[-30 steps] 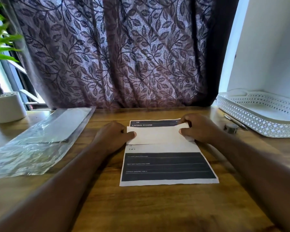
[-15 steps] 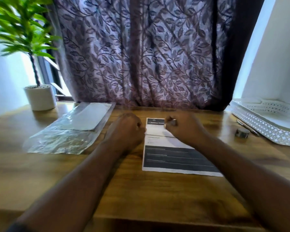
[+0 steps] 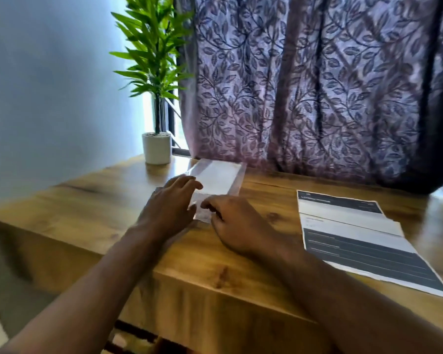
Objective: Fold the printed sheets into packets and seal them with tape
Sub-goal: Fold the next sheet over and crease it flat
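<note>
Hands: two, left hand (image 3: 172,200) and right hand (image 3: 230,221). Bare forearms: two.
Printed sheet (image 3: 356,238): one. Dark printed blocks on it: two, narrow band at far end, larger block at near end.
Clear plastic bag (image 3: 215,177): one. White sheet seen through it: one; further sheets beneath cannot be told.
Potted plant (image 3: 156,146): one, single stem, one white pot.
Leaf-patterned curtain (image 3: 317,85): one.
Wooden worktop (image 3: 215,264): one.

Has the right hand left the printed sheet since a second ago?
Yes. The right hand moved left, off the printed sheet, to the clear plastic bag, at its near end.
</note>
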`<state>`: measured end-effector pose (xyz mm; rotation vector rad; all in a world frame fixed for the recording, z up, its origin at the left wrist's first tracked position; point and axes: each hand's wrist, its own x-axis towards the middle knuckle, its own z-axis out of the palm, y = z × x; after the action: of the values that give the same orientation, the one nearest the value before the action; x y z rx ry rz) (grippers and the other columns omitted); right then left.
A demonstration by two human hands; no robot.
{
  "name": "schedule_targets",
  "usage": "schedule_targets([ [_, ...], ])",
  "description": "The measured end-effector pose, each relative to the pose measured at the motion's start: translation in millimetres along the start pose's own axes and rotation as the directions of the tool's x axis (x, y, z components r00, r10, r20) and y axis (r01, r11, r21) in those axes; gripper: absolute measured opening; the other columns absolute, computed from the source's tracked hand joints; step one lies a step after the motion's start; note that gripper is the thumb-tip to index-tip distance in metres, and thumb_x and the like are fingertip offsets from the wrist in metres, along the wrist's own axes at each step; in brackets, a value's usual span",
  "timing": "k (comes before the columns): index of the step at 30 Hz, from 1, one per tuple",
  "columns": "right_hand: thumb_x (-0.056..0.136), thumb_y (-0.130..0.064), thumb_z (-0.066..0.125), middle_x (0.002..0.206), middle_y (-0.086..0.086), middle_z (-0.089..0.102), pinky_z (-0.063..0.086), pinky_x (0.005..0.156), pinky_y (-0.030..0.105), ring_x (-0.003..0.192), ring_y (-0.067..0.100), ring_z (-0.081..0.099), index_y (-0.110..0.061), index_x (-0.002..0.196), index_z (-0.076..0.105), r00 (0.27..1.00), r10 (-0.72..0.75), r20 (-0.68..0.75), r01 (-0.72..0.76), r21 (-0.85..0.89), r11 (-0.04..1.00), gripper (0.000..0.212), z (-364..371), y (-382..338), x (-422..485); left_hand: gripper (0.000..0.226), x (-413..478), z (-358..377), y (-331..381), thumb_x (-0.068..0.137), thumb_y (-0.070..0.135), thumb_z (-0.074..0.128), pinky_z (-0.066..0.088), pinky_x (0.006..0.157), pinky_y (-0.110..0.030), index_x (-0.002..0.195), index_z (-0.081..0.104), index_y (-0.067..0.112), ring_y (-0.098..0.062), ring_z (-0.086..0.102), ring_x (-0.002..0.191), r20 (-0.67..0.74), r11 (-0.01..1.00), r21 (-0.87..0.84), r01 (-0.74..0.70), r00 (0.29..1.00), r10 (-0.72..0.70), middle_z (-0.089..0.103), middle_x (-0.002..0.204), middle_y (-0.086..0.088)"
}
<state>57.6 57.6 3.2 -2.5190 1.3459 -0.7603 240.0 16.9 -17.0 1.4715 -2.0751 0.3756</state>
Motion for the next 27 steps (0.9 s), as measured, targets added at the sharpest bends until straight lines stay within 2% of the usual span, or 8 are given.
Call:
schedule_targets([
  [3, 0.099, -0.007, 0.053, 0.138, 0.003, 0.063, 0.04, 0.106, 0.025, 0.127, 0.02, 0.057, -0.021, 0.135, 0.063, 0.998, -0.027, 0.056, 0.03, -0.046, 0.998, 0.04, 15, -15, 17, 0.062, -3, -3, -15, 0.081, 0.039, 0.073, 0.045, 0.1, -0.046, 0.137, 0.05, 0.027, -0.025, 0.043, 0.137, 0.036, 0.993, 0.048, 0.111, 0.993, -0.113, 0.05, 0.146, 0.0],
  [7, 0.097, -0.006, 0.049, 0.141, 0.009, 0.06, 0.04, 0.111, 0.033, 0.129, 0.026, 0.054, -0.016, 0.137, 0.061, 0.993, 0.06, 0.1, -0.046, -0.14, 0.989, 0.043, 27, -25, 35, 0.081, -2, 7, -27, 0.079, 0.059, 0.072, 0.046, 0.102, -0.047, 0.144, 0.043, 0.019, -0.032, 0.048, 0.131, 0.109, 0.941, -0.112, 0.318, 0.946, -0.307, 0.051, 0.144, -0.01],
  [12, 0.1, -0.01, 0.049, 0.136, 0.016, 0.06, 0.044, 0.101, 0.035, 0.123, 0.03, 0.056, -0.004, 0.132, 0.059, 0.964, 0.225, 0.141, -0.187, -0.242, 0.952, 0.035, 38, -30, 56, 0.076, 0, 17, -38, 0.079, 0.048, 0.075, 0.051, 0.096, -0.045, 0.142, 0.045, 0.02, -0.035, 0.057, 0.118, 0.166, 0.899, -0.206, 0.387, 0.919, -0.358, 0.058, 0.135, -0.014],
  [14, 0.101, -0.01, 0.047, 0.151, 0.019, 0.045, 0.04, 0.109, 0.038, 0.135, 0.033, 0.047, -0.002, 0.143, 0.047, 0.94, 0.301, 0.162, -0.241, -0.308, 0.92, 0.043, 44, -30, 68, 0.077, 0, 18, -39, 0.078, 0.046, 0.076, 0.051, 0.096, -0.046, 0.144, 0.044, 0.023, -0.034, 0.056, 0.12, 0.155, 0.901, -0.216, 0.377, 0.924, -0.35, 0.056, 0.138, -0.011],
  [17, 0.102, -0.012, 0.044, 0.168, 0.018, 0.0, 0.018, 0.123, 0.048, 0.154, 0.036, 0.007, -0.006, 0.159, 0.014, 0.905, 0.383, 0.184, -0.301, -0.357, 0.884, 0.065, 52, -30, 86, 0.076, 0, 19, -38, 0.082, 0.047, 0.07, 0.049, 0.099, -0.051, 0.147, 0.038, 0.026, -0.034, 0.052, 0.126, 0.129, 0.904, -0.245, 0.35, 0.936, -0.328, 0.047, 0.146, -0.009],
  [21, 0.098, -0.012, 0.055, 0.141, 0.019, 0.055, 0.045, 0.101, 0.038, 0.125, 0.033, 0.055, -0.003, 0.137, 0.052, 0.911, 0.384, 0.152, -0.319, -0.332, 0.888, 0.04, 50, -37, 102, 0.088, 1, 19, -42, 0.079, 0.048, 0.063, 0.046, 0.1, -0.055, 0.152, 0.019, 0.027, -0.036, 0.049, 0.128, 0.138, 0.894, -0.24, 0.378, 0.925, -0.354, 0.039, 0.151, -0.01],
  [24, 0.095, -0.012, 0.057, 0.127, 0.019, 0.063, 0.047, 0.088, 0.033, 0.116, 0.034, 0.061, -0.001, 0.128, 0.057, 0.926, 0.366, 0.094, -0.309, -0.368, 0.877, 0.034, 47, -37, 112, 0.081, 1, 19, -39, 0.085, 0.045, 0.063, 0.043, 0.098, -0.047, 0.151, 0.021, 0.025, -0.035, 0.053, 0.123, 0.195, 0.888, -0.19, 0.419, 0.903, -0.384, 0.052, 0.139, -0.011],
  [27, 0.095, -0.013, 0.053, 0.135, 0.017, 0.06, 0.046, 0.095, 0.034, 0.123, 0.034, 0.057, -0.005, 0.132, 0.056, 0.921, 0.369, 0.126, -0.301, -0.372, 0.878, 0.038, 56, -30, 124, 0.072, 1, 19, -39, 0.087, 0.044, 0.061, 0.042, 0.098, -0.045, 0.147, 0.028, 0.025, -0.033, 0.053, 0.123, 0.18, 0.881, -0.206, 0.427, 0.901, -0.394, 0.053, 0.137, -0.009],
])
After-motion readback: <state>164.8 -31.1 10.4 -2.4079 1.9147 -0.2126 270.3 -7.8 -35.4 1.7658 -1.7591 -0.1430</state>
